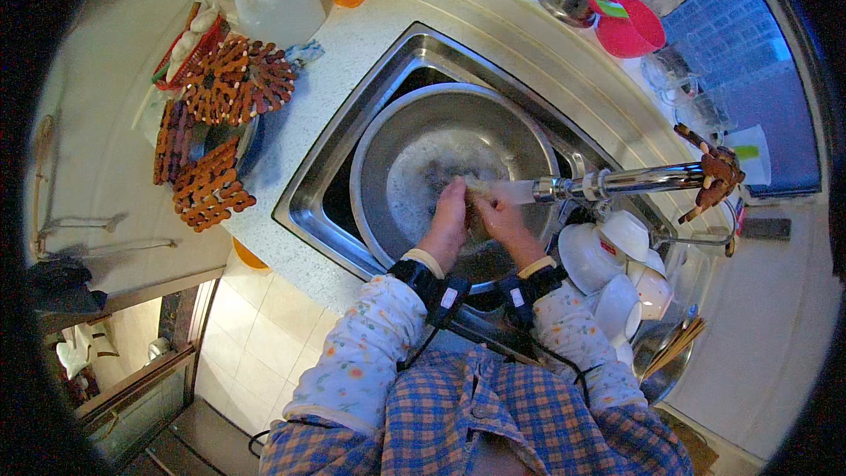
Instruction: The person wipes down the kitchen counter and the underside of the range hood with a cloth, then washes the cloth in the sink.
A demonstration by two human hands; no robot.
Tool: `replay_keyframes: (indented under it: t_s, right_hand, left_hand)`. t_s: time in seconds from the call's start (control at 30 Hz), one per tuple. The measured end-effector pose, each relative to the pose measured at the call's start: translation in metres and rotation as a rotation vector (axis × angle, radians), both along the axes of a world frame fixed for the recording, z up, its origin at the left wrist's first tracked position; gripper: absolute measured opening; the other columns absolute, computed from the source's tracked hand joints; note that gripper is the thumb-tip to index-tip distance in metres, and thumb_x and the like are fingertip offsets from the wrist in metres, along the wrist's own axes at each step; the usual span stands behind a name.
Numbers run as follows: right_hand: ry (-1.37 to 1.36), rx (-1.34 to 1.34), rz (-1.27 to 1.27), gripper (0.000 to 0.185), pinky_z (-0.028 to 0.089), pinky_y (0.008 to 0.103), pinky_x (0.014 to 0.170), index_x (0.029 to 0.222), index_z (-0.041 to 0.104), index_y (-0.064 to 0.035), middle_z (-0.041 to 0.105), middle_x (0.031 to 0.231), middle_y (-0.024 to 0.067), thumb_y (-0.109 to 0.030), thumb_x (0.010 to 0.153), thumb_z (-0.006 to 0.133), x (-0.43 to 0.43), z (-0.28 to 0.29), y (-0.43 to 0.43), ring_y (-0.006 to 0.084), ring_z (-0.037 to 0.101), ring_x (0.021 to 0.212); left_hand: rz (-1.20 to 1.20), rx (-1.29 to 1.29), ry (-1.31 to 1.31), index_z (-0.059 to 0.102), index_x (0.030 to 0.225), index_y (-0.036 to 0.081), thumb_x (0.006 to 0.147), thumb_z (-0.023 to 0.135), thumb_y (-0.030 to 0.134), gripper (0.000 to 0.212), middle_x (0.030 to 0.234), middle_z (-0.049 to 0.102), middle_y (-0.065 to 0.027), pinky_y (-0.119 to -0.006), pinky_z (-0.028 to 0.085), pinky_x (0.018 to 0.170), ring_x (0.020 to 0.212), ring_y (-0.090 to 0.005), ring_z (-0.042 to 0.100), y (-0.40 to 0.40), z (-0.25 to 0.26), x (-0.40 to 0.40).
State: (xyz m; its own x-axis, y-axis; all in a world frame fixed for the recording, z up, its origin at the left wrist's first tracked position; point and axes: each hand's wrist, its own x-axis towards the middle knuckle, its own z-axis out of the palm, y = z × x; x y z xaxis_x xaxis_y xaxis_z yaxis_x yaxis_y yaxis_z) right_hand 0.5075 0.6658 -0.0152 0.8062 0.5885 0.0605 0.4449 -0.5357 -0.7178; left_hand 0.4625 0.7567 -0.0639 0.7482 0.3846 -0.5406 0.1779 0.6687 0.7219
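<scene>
My left hand [447,219] and my right hand [504,217] are close together over a large round metal basin [371,145], with fingers curled inward. Something pale and blurred shows between the fingertips; I cannot make out what it is or which hand grips it. The basin sits in a stainless steel sink [317,165] and holds cloudy, foamy water [420,178]. From the right, a chrome faucet [654,178] reaches over the basin. A whitish translucent band [519,192], a water stream or a nozzle sleeve, runs from its tip to my right hand.
White bowls [588,258] are piled right of the sink, near a metal bowl [664,370] with chopsticks [674,347]. Brown lattice trivets [215,192], a red basket [198,46] and a white jug [274,0] stand left. A pink scoop [631,26] is on the sill.
</scene>
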Motion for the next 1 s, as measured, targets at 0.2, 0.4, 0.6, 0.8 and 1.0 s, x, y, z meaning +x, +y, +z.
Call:
replay_keyframes:
  t_s: [0.2, 0.4, 0.6, 0.8, 1.0]
  right_hand:
    - [0.532, 0.003, -0.113, 0.037, 0.043, 0.035, 0.06, 0.086, 0.054, 0.0003, 0.057, 0.074, 0.019, -0.034, 0.071, 0.056, -0.022, 0.039, 0.013, 0.0287, 0.056, 0.068]
    - [0.131, -0.345, -0.077, 0.039, 0.044, 0.0391, 0.062, 0.092, 0.053, 0.0008, 0.057, 0.077, 0.0212, -0.034, 0.073, 0.052, 0.0, -0.017, -0.002, 0.0348, 0.055, 0.071]
    - [0.326, -0.095, -0.103, 0.04, 0.042, 0.0423, 0.07, 0.091, 0.054, -0.0007, 0.056, 0.081, 0.0212, -0.037, 0.077, 0.045, -0.034, 0.04, 0.022, 0.0372, 0.054, 0.077]
    - [-0.255, -0.543, 0.249, 0.031, 0.043, 0.0358, 0.068, 0.09, 0.055, -0.003, 0.056, 0.087, 0.0183, -0.028, 0.082, 0.04, 0.017, 0.027, -0.004, 0.0301, 0.054, 0.079]
    - [0.222, -0.079, 0.069, 0.029, 0.042, 0.0351, 0.06, 0.083, 0.056, -0.0023, 0.055, 0.076, 0.0131, -0.029, 0.079, 0.045, 0.019, 0.017, 0.003, 0.023, 0.053, 0.071]
  left_hand:
    - [-0.014, -0.511, -0.032, 0.048, 0.1, 0.004, 0.084, 0.03, 0.044, 0.046, 0.094, 0.053, -0.0106, -0.032, 0.04, 0.076, 0.085, -0.0217, 0.051, 0.011, 0.072, -0.016]
    - [0.01, -0.398, -0.011, 0.051, 0.085, 0.004, 0.085, 0.035, 0.029, 0.03, 0.081, 0.053, -0.0068, -0.029, 0.04, 0.065, 0.073, -0.0165, 0.05, -0.024, 0.032, 0.003]
    - [0.024, -0.643, 0.039, 0.05, 0.089, 0.003, 0.085, 0.035, 0.033, 0.033, 0.079, 0.055, -0.0092, -0.034, 0.042, 0.066, 0.072, -0.023, 0.053, 0.007, 0.036, -0.012]
    - [-0.21, -0.376, 0.058, 0.046, 0.101, 0.003, 0.086, 0.03, 0.036, 0.039, 0.09, 0.053, -0.0111, -0.037, 0.044, 0.063, 0.075, -0.0214, 0.053, -0.001, 0.06, -0.009]
    - [-0.081, -0.462, 0.006, 0.048, 0.096, 0.005, 0.086, 0.032, 0.038, 0.038, 0.088, 0.054, -0.0088, -0.034, 0.046, 0.063, 0.071, -0.0221, 0.054, 0.011, 0.051, -0.008]
